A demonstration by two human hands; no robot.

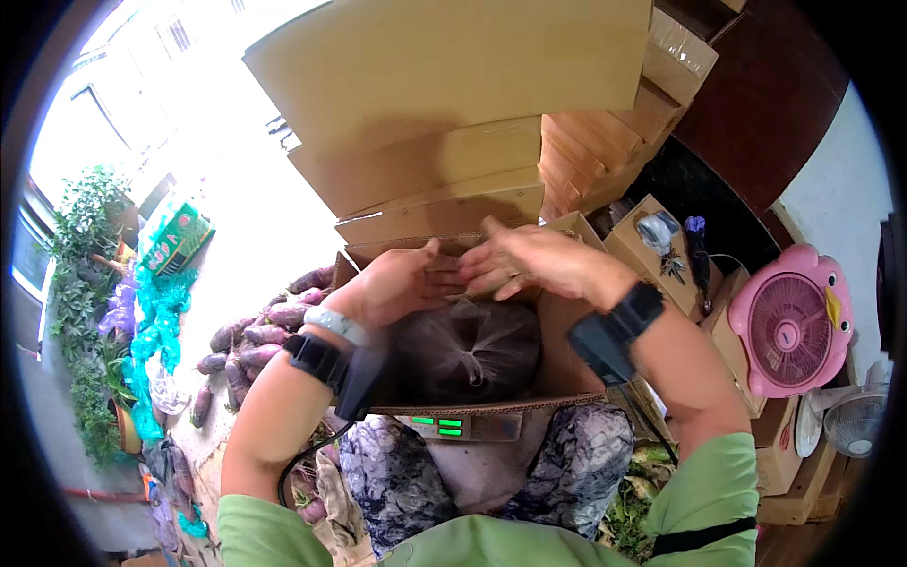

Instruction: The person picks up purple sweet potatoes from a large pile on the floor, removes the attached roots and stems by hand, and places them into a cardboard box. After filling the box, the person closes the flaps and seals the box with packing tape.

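Note:
An open cardboard box (572, 364) stands between my knees, its tall flaps raised at the back. Inside lies a clear plastic bag (463, 359), gathered at its top, with dark contents that I cannot make out. Over the far part of the box, my left hand (402, 283) has its fingers stretched toward the right, holding nothing visible. Facing it, my right hand (529, 260) is flat with fingers extended, and the fingertips of both hands come close together above the bag. Under the box's front edge shows a scale (491, 428) with a green lit display.
Purple root vegetables (260, 340) are heaped on the floor to the left. Beyond them lie turquoise plastic bags (156, 312) and potted plants (85, 312). Stacked cartons (652, 104) rise at the back right. A pink fan (789, 326) and a white fan (855, 416) stand at the right.

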